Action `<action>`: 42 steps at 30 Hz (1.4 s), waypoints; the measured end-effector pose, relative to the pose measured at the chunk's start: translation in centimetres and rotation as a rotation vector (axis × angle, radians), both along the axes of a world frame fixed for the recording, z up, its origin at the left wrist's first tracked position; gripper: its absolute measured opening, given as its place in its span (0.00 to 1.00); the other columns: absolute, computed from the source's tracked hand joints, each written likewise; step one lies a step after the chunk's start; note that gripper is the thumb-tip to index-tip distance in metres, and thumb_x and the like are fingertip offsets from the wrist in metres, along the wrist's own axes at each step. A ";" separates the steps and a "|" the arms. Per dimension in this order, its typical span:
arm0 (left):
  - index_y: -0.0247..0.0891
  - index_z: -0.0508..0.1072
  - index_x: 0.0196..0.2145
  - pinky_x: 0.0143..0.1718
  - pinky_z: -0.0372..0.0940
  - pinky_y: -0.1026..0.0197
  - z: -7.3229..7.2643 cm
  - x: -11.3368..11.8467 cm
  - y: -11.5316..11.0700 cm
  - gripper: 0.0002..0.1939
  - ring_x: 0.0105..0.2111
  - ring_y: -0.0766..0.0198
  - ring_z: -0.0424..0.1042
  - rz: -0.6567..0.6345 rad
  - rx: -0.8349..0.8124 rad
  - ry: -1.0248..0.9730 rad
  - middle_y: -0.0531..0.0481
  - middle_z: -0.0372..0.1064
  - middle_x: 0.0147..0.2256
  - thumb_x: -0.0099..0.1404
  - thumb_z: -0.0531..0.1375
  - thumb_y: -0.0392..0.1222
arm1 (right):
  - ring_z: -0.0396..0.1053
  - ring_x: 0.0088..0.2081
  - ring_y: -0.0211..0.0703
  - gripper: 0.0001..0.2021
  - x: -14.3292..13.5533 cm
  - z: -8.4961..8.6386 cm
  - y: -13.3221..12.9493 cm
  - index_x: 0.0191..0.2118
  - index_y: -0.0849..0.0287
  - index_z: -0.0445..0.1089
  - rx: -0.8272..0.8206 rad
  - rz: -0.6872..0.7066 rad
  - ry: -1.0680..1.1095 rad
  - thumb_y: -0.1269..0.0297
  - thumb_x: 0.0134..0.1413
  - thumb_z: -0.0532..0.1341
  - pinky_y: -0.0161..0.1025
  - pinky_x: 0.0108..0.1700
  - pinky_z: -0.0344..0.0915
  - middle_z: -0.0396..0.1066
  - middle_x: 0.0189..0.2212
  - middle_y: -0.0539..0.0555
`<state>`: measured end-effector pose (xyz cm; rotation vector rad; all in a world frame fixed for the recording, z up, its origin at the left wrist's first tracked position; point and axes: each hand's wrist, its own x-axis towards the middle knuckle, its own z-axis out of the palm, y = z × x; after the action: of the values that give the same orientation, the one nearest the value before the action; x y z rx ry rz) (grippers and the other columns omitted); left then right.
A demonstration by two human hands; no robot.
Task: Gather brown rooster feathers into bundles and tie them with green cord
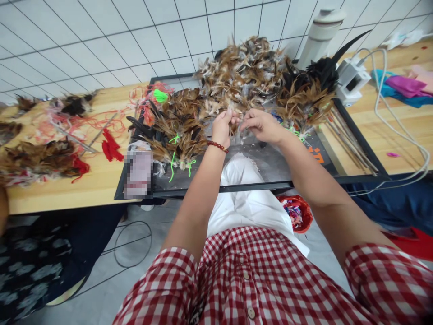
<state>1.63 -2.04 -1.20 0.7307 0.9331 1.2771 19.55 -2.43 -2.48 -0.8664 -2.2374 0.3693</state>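
My left hand (223, 126), with a red-brown beaded bracelet (218, 145) at its wrist, is closed in a pinch on a few brown feathers (234, 129). Just right of it, my right hand (260, 124) has its fingertips pressed together near those feathers. What sits between the right fingertips is too small to make out. Behind both hands rises a large heap of brown and white loose feathers (246, 72). To the left lie feather bundles (182, 126) bound with bright green ties (173, 164). Another bundled pile (306, 101) lies to the right.
A black-rimmed board (209, 191) lies under the work. Near its right edge are thin sticks (353, 140); a white bottle (320, 38) and a white charger with cables (353, 74) stand behind. At left are more feather bundles (43, 155). A red basket (306, 216) is below.
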 end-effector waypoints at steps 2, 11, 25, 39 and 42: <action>0.40 0.72 0.31 0.32 0.68 0.66 -0.1 0.1 0.0 0.18 0.27 0.68 0.72 -0.016 -0.057 -0.038 0.57 0.61 0.21 0.71 0.67 0.55 | 0.69 0.41 0.45 0.16 -0.3 -0.1 -0.3 0.44 0.54 0.84 0.035 0.071 -0.099 0.64 0.65 0.57 0.43 0.45 0.65 0.73 0.39 0.56; 0.39 0.71 0.31 0.33 0.71 0.65 0.1 0.0 0.0 0.18 0.27 0.67 0.73 -0.125 -0.154 -0.112 0.57 0.61 0.20 0.73 0.65 0.54 | 0.67 0.45 0.52 0.15 -1.4 -0.6 -1.0 0.46 0.53 0.83 0.163 -0.161 -0.239 0.60 0.69 0.57 0.49 0.49 0.60 0.73 0.40 0.59; 0.41 0.75 0.34 0.38 0.67 0.65 -1.6 -1.0 2.1 0.18 0.35 0.67 0.76 0.213 0.049 0.063 0.54 0.70 0.26 0.73 0.63 0.57 | 0.60 0.29 0.38 0.31 -2.8 0.6 -1.1 0.25 0.55 0.70 -0.416 -0.222 0.659 0.28 0.51 0.70 0.39 0.34 0.61 0.68 0.25 0.49; 0.38 0.80 0.36 0.43 0.70 0.62 -1.9 2.1 0.0 0.14 0.40 0.65 0.78 -0.009 0.105 0.034 0.52 0.77 0.34 0.68 0.70 0.52 | 0.59 0.25 0.36 0.32 -4.6 0.1 -1.7 0.22 0.55 0.66 -0.389 -0.350 0.623 0.29 0.56 0.67 0.38 0.31 0.59 0.64 0.19 0.47; 0.38 0.78 0.35 0.40 0.71 0.62 -2.2 2.1 0.2 0.16 0.38 0.65 0.78 -0.012 0.071 0.040 0.52 0.76 0.32 0.68 0.70 0.55 | 0.62 0.25 0.37 0.33 -4.4 -0.3 -1.5 0.22 0.55 0.69 -0.380 -0.330 0.560 0.27 0.56 0.65 0.39 0.32 0.61 0.65 0.18 0.47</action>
<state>3.68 -1.81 -3.39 0.8190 0.9180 1.2950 15.17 -3.96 -2.78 -1.1405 -1.5023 0.7849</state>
